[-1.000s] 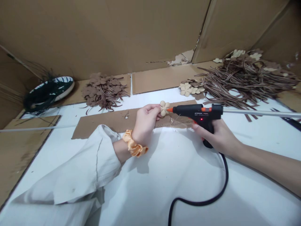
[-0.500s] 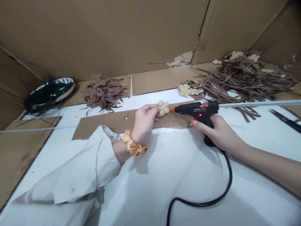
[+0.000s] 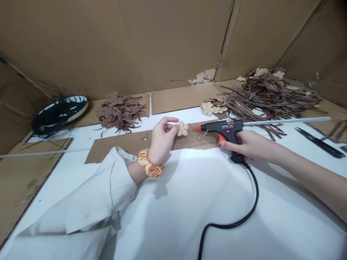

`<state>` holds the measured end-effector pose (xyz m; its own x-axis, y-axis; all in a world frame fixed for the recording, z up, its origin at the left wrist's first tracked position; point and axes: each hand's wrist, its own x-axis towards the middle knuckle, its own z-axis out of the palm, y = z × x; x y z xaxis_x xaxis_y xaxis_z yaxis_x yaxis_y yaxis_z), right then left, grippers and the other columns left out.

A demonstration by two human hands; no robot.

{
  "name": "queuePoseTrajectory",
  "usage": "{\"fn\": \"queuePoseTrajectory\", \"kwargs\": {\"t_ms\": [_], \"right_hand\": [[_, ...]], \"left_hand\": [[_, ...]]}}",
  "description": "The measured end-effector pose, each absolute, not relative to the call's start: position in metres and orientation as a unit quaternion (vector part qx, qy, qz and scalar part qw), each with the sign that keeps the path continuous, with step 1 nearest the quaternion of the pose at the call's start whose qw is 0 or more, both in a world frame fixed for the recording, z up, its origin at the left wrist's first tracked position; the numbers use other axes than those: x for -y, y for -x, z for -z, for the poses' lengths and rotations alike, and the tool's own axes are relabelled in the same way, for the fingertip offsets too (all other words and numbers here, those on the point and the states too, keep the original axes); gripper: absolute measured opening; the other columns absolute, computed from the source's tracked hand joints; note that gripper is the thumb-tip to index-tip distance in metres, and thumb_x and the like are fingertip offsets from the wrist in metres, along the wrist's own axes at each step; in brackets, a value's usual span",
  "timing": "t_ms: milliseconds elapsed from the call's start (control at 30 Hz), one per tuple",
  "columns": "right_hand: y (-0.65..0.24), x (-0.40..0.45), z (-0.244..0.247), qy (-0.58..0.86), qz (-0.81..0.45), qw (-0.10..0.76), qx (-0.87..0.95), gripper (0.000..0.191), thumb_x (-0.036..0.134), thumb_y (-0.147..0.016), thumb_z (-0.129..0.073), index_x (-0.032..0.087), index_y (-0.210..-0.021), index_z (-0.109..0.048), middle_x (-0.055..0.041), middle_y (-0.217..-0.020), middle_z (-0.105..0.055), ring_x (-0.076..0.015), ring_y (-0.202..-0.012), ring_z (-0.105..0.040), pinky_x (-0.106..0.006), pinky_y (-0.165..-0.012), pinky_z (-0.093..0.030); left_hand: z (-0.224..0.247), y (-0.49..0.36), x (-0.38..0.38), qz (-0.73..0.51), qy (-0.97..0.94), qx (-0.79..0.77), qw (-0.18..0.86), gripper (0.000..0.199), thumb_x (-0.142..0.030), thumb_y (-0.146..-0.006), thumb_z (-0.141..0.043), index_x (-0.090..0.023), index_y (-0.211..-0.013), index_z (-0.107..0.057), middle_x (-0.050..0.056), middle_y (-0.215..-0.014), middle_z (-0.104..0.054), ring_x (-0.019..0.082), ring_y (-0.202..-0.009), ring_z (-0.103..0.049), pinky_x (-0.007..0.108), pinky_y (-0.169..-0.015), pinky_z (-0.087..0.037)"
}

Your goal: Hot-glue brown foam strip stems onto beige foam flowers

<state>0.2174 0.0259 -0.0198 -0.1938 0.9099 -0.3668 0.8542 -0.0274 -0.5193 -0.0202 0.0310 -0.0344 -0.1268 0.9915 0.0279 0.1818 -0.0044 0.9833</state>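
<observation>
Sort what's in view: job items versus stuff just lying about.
Job in hand: right hand, glue gun, left hand, cream flower cutout, cardboard strip.
Lying about: black scissors, brown flower cutouts, brown strips, loose glue stick.

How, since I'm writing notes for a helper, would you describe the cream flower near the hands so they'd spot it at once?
Find the long cardboard strip lying across the white sheet. On it, between the left hand and the tip of the black glue gun in the right hand, sits a cream five-petal flower. Unlike the cream flowers piled farther back, it lies alone.
</observation>
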Motion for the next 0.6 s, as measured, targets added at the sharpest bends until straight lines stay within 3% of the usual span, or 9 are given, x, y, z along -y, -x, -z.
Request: {"fn": "queuePoseTrajectory", "kwargs": {"t_ms": [200,333,467,600], "right_hand": [[-0.220,-0.026,0.019,0.631,-0.239,-0.013,0.738,0.053,0.064,-0.077,-0.047,0.022,-0.046,-0.036,-0.0007,-0.042,-0.048,-0.0139,-0.040,-0.044,-0.026,-0.042,-0.028],[-0.219,-0.024,0.014,0.618,-0.326,0.016,0.715,0.053,0.065,-0.079,-0.044,0.023,-0.050,-0.036,0.0017,-0.039,-0.043,-0.0125,-0.036,-0.042,-0.025,-0.041,-0.028],[-0.216,-0.020,0.011,0.606,-0.401,0.034,0.686,0.051,0.065,-0.081,-0.041,0.023,-0.053,-0.036,0.0043,-0.039,-0.039,-0.0114,-0.035,-0.040,-0.025,-0.040,-0.029],[-0.214,-0.022,0.019,0.598,-0.333,0.031,0.729,0.050,0.061,-0.080,-0.044,0.022,-0.051,-0.033,0.0014,-0.047,-0.045,-0.0117,-0.042,-0.042,-0.025,-0.042,-0.026]], "left_hand": [[0.037,0.029,-0.030,-0.402,-0.592,-0.621,0.320,0.017,-0.027,-0.077,-0.056,-0.015,-0.085,-0.065,0.001,-0.064,-0.060,0.014,-0.060,-0.052,0.023,-0.058,-0.037],[0.038,0.042,-0.027,-0.354,-0.623,-0.640,0.278,0.023,-0.031,-0.081,-0.050,-0.016,-0.088,-0.066,0.006,-0.082,-0.068,0.019,-0.077,-0.059,0.028,-0.072,-0.042],[0.037,0.055,-0.021,-0.291,-0.673,-0.634,0.245,0.031,-0.024,-0.081,-0.044,-0.014,-0.101,-0.066,0.008,-0.096,-0.068,0.021,-0.084,-0.059,0.031,-0.081,-0.043],[0.039,0.058,-0.017,-0.247,-0.723,-0.609,0.213,0.042,-0.026,-0.078,-0.052,-0.013,-0.116,-0.063,0.009,-0.094,-0.062,0.020,-0.078,-0.055,0.032,-0.077,-0.044]]}}
